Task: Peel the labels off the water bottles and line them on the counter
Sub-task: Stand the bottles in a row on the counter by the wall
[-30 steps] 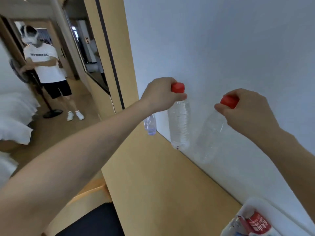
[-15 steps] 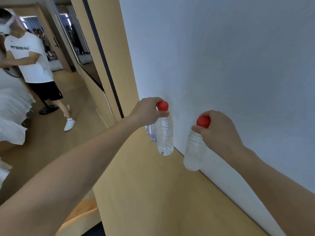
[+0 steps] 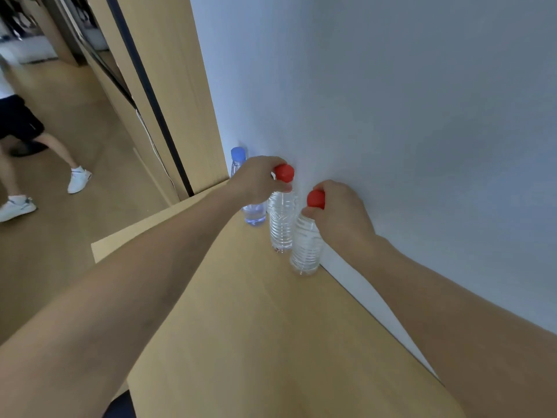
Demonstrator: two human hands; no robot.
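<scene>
Two clear, label-free water bottles with red caps stand close together on the wooden counter [image 3: 247,321] against the white wall. My left hand [image 3: 257,179] grips the farther bottle [image 3: 281,220] by its neck just under the cap. My right hand [image 3: 339,214] grips the nearer bottle [image 3: 306,247] at its cap. Both bottle bases look down on the counter. Behind them stands a third clear bottle with a blue cap [image 3: 251,211], partly hidden by my left hand.
The white wall [image 3: 391,116] runs along the counter's right side. A wooden panel [image 3: 168,86] with a dark strip closes the counter's far end. A person's legs in white shoes [image 3: 79,179] stand on the floor at left.
Both hands have lowered the two red-capped bottles from mid-air onto the counter beside the blue-capped one. The view has tilted down and the white tray has left the frame.
</scene>
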